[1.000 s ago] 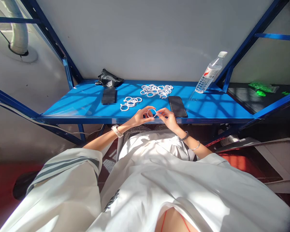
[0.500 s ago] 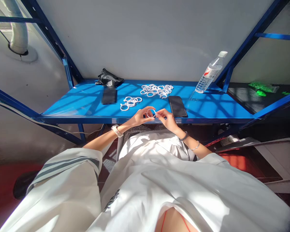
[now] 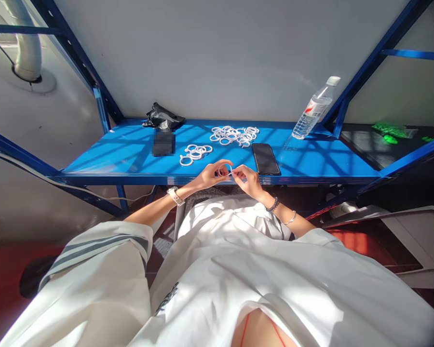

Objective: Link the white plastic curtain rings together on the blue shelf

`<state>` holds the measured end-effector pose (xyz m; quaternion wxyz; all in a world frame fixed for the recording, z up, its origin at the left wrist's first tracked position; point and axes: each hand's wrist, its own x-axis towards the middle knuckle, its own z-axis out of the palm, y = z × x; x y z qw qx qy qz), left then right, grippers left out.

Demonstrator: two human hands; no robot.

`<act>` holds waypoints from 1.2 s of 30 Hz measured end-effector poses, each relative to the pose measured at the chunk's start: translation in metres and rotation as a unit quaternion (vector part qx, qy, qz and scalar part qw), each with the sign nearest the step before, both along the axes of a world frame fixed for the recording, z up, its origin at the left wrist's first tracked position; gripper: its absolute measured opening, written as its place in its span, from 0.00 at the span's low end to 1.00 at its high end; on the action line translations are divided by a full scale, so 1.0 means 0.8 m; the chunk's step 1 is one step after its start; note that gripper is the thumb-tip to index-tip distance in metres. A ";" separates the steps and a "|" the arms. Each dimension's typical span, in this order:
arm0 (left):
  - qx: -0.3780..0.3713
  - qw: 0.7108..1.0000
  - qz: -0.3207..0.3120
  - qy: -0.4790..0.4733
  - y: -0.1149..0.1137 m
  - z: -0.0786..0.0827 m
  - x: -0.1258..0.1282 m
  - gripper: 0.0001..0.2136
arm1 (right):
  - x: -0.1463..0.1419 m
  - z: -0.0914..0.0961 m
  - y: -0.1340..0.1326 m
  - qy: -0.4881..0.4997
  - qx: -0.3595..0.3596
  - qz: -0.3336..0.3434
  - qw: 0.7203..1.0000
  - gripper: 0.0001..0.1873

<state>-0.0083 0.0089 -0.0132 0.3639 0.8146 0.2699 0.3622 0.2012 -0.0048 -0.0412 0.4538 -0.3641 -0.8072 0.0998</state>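
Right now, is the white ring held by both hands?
Yes, the left hand and right hand each pinch a side of the white ring.

No text, brand, number or sign can be read. A red and white label is wrapped around the clear plastic water bottle with a white cap (image 3: pixel 314 110), but its print is too small to be made out. A dark printed mark is seen on the white cloth garment (image 3: pixel 217 270) near its lower left fold, and its characters cannot be deciphered. A rectangular patch on the blue metal shelf (image 3: pixel 311 161) is blurred out, so nothing is legible there. The screen of the black flat phone (image 3: pixel 265 158) is dark. Any marking on the thin white plastic ring (image 3: pixel 225 169) is too small to be told.
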 end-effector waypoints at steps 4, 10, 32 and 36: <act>0.008 1.000 0.005 0.010 0.000 0.001 0.000 0.22 | -0.001 0.000 -0.001 -0.007 -0.003 -0.001 1.000 0.12; 0.010 1.000 0.007 0.012 -0.001 0.004 0.002 0.22 | -0.002 0.002 -0.004 -0.029 0.023 -0.027 0.999 0.09; 0.014 1.000 0.012 0.013 -0.003 0.004 0.003 0.24 | -0.001 -0.025 0.007 -0.162 0.106 -0.083 0.978 0.13; 0.004 1.000 0.011 0.000 -0.003 0.004 0.003 0.25 | -0.001 -0.025 0.006 -0.168 0.115 -0.088 0.975 0.12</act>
